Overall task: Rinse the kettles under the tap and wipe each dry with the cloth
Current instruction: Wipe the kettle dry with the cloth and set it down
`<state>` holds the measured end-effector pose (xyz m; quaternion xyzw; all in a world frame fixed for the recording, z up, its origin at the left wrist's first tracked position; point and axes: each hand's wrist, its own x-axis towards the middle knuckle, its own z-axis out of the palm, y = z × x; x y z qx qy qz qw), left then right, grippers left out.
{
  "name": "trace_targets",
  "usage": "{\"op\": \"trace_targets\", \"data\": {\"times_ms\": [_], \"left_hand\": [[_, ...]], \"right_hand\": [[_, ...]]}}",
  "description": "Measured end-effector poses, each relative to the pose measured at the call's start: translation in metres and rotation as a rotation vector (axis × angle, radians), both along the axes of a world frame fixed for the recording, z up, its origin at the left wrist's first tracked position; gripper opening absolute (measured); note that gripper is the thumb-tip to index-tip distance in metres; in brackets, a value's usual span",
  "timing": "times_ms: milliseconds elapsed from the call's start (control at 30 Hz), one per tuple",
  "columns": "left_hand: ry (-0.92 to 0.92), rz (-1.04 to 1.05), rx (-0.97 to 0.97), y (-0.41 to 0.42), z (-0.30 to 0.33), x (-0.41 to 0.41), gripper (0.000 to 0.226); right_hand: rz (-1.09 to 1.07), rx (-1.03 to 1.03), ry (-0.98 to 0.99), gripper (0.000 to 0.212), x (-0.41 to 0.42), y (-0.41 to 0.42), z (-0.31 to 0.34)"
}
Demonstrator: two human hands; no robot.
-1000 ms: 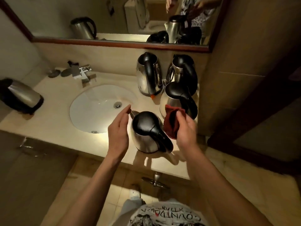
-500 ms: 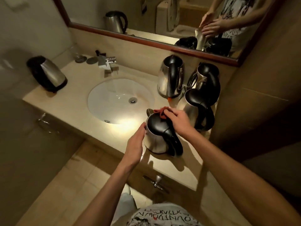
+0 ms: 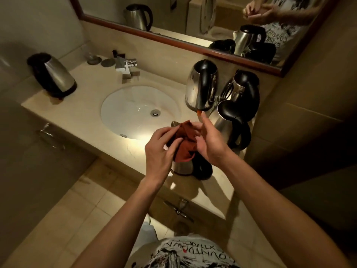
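Both my hands hold a dark red cloth point(image 3: 184, 141) just above a steel kettle point(image 3: 183, 166) at the counter's front edge. My left hand point(image 3: 160, 151) pinches the cloth's left side. My right hand point(image 3: 209, 141) holds its right side, index finger pointing up. The kettle is mostly hidden behind the cloth and hands; its spout point(image 3: 174, 123) and black handle point(image 3: 202, 169) show. Three more steel kettles stand right of the sink: one at the back point(image 3: 201, 87), one in the corner point(image 3: 245, 88), one nearer point(image 3: 231, 122). A fifth kettle point(image 3: 52, 76) stands at the far left.
The white oval sink point(image 3: 123, 107) is set in the beige counter point(image 3: 92, 88), with the tap point(image 3: 128, 67) behind it. A mirror point(image 3: 193, 22) runs along the back wall. A wall closes off the right side. Tiled floor lies below the counter.
My right hand lifted the cloth off the kettle's lid. My left hand left the kettle's side and took hold of the cloth. The camera view shifted left.
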<state>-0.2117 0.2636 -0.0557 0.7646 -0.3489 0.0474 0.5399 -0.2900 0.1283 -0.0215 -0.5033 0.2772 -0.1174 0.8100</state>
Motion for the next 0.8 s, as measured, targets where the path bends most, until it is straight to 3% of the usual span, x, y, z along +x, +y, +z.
{"op": "trace_targets", "data": {"times_ms": [100,200,367,500,633,733,800], "left_hand": [[0.183,0.122,-0.069,0.011,-0.016,-0.007,0.034],[0.132,0.048,-0.008,0.021,-0.034,-0.012,0.043],[-0.469,-0.275,0.223,0.026,-0.048,0.005,0.049],[-0.784,-0.234,0.344,0.016,-0.059,0.032,0.054],[-0.665,-0.242,0.465,0.015,-0.085,0.022,0.071],[-0.51,-0.226,0.404,0.003,-0.091,0.022,0.08],[-0.509,-0.241,0.361,-0.008,-0.085,0.027,0.083]], "right_hand": [[-0.159,-0.445,-0.014,0.052,-0.007,-0.009,-0.016],[-0.118,-0.77,0.04,0.046,-0.014,-0.017,-0.035],[-0.025,-0.848,0.089,0.047,-0.019,-0.013,-0.049],[-0.034,-0.809,0.085,0.041,-0.023,-0.012,-0.048],[-0.078,-0.847,0.065,0.048,-0.022,-0.006,-0.056],[-0.092,-0.875,0.057,0.047,-0.019,-0.004,-0.066],[-0.106,-0.881,0.043,0.049,-0.018,-0.003,-0.067]]}}
